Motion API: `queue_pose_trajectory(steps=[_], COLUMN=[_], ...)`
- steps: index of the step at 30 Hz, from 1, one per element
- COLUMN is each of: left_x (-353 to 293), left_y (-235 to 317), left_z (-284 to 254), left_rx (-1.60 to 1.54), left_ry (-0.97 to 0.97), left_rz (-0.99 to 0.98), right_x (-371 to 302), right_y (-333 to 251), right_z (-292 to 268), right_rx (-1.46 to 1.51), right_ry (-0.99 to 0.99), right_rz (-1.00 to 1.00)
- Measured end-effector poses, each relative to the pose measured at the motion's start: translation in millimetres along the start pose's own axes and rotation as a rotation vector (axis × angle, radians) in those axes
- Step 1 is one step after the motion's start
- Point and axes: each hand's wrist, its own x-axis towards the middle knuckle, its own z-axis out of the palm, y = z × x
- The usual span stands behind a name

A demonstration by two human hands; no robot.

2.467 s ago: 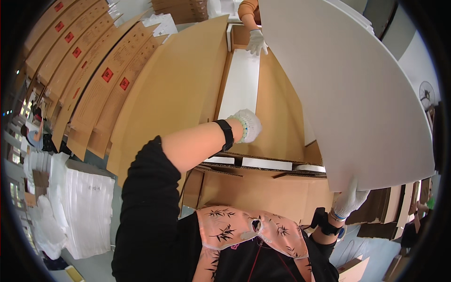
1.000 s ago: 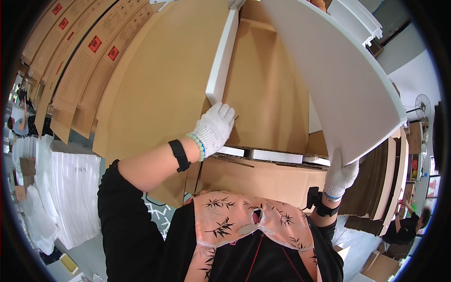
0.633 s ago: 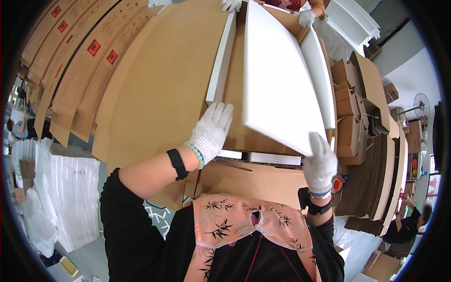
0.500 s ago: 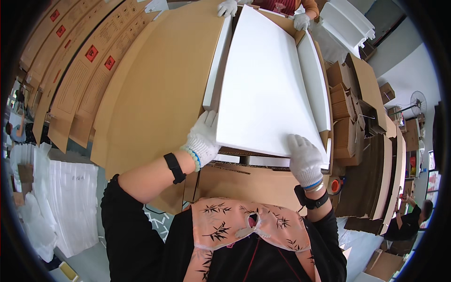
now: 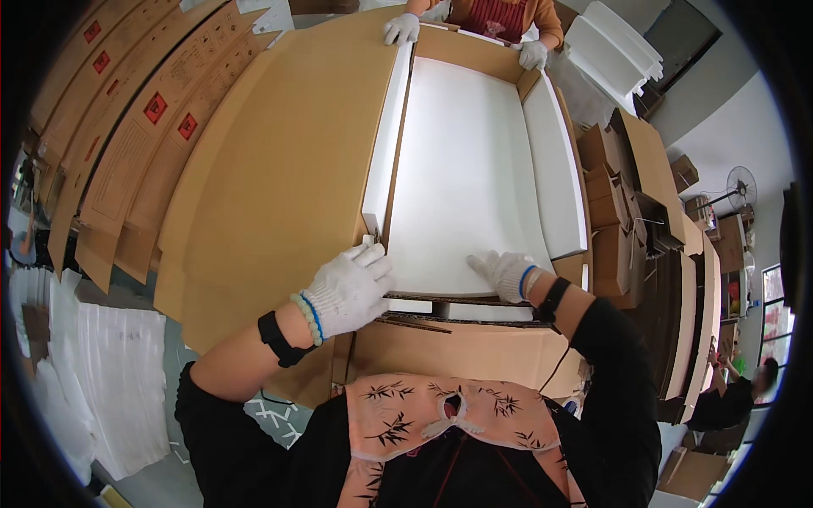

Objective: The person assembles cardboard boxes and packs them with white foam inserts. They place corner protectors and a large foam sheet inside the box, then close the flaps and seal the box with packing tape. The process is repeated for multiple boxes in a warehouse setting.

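A large white foam sheet [image 5: 461, 169] lies flat inside a long cardboard box [image 5: 474, 52]. White foam strips stand along its sides, a left strip [image 5: 389, 135] and a right strip [image 5: 555, 169]. My left hand [image 5: 349, 284], in a white knit glove, lies at the box's near left corner, fingers stretched toward the end of the left strip. My gloved right hand [image 5: 506, 275] rests on the sheet's near right part with fingers spread. At the far end, a co-worker's gloved hands [image 5: 401, 30] hold the box's two far corners.
A wide cardboard flap [image 5: 279, 161] spreads left of the box. Printed cardboard sheets [image 5: 152, 135] stand farther left, with white foam stacks [image 5: 123, 381] below them. Cardboard boxes [image 5: 605, 186] are piled on the right, and more white foam [image 5: 614, 51] stands at the far right.
The white sheet, raised and tilted before, has dropped flat into the box. My right hand has moved left onto it; my left hand has shifted slightly nearer to me.
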Motion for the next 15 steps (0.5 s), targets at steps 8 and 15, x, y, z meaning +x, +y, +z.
queue_pose_trajectory(steps=[8,15], left_x=[-51,-127], left_y=[1,14], left_z=[-61,-66], left_rx=[-0.132,-0.041], left_ry=[-0.075,0.052], left_rz=[-0.298,-0.603], right_x=[20,87], right_y=[-47,-92], right_z=[-95,-36], right_rx=[-0.175,-0.103], right_ry=[-0.210,-0.328], right_rz=[-0.573,-0.530])
